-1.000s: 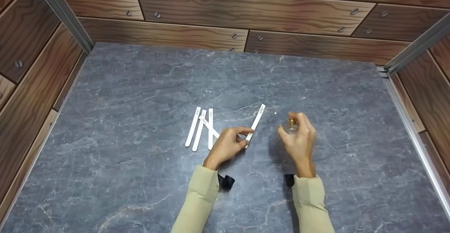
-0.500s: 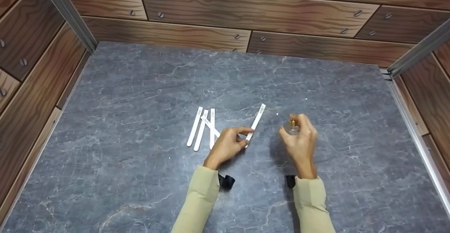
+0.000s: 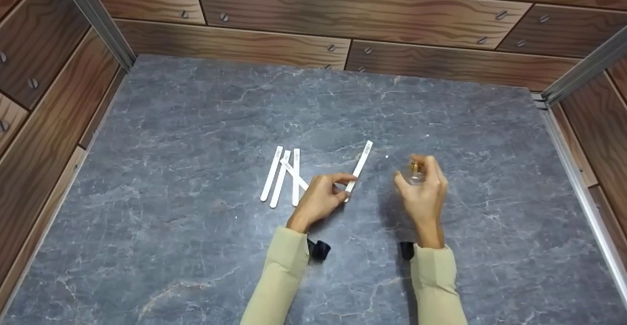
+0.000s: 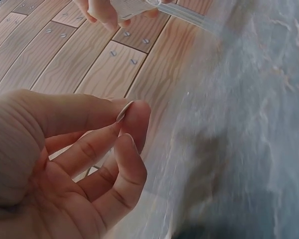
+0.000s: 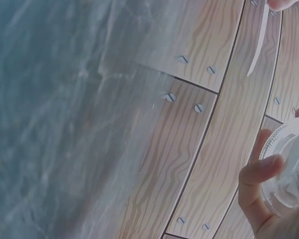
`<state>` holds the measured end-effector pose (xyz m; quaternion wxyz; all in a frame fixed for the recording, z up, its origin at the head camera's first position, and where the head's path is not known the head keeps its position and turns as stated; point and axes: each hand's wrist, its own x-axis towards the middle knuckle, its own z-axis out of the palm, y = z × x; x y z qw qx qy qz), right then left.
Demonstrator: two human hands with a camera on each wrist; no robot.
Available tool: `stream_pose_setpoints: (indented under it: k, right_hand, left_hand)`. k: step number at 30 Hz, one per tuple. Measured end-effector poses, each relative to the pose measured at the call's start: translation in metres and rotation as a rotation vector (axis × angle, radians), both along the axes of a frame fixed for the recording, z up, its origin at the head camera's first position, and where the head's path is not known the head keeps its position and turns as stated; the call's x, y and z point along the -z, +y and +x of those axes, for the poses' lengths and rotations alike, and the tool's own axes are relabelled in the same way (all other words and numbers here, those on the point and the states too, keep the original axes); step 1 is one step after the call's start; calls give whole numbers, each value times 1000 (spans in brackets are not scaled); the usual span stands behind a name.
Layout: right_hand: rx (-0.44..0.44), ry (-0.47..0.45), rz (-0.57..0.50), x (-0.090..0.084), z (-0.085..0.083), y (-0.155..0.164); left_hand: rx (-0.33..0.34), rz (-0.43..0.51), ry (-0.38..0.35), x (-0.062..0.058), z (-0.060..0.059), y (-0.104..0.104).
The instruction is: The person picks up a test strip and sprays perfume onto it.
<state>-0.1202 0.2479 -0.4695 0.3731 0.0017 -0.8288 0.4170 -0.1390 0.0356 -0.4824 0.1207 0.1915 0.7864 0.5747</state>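
Observation:
My left hand [image 3: 327, 193] pinches the lower end of a white paper strip [image 3: 360, 164] between thumb and forefinger, and the strip slants up to the right above the grey table [image 3: 196, 119]. In the left wrist view that left hand [image 4: 89, 149] shows the strip's edge [image 4: 124, 110] at the fingertips. My right hand [image 3: 425, 187] grips a small clear glass bottle [image 3: 415, 174] with a gold top, a short way right of the strip. The right wrist view shows the bottle's round base [image 5: 289, 164] in the fingers [image 5: 256, 172] and the strip [image 5: 259, 42] far off.
Several more white strips [image 3: 284, 175] lie in a loose bunch on the table, just left of my left hand. Wood-patterned walls [image 3: 343, 16] with metal corner posts [image 3: 93, 16] close the table in on three sides.
Both hands have drifted slightly up and right, with the strip and the bottle still held. The strips on the table have not moved.

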Motion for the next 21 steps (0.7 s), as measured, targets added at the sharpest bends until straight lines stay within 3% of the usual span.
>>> stream_pose_setpoints:
  k: [5, 12, 21]
  right_hand:
    - [18, -4, -19, -3, 0, 5]
    - [27, 7, -51, -6, -1, 7]
    - [51, 13, -89, -7, 1, 7]
  left_hand:
    - [-7, 21, 1, -2, -10, 7]
    - [-71, 71, -4, -2, -20, 13]
    - [-137, 59, -34, 0, -32, 23]
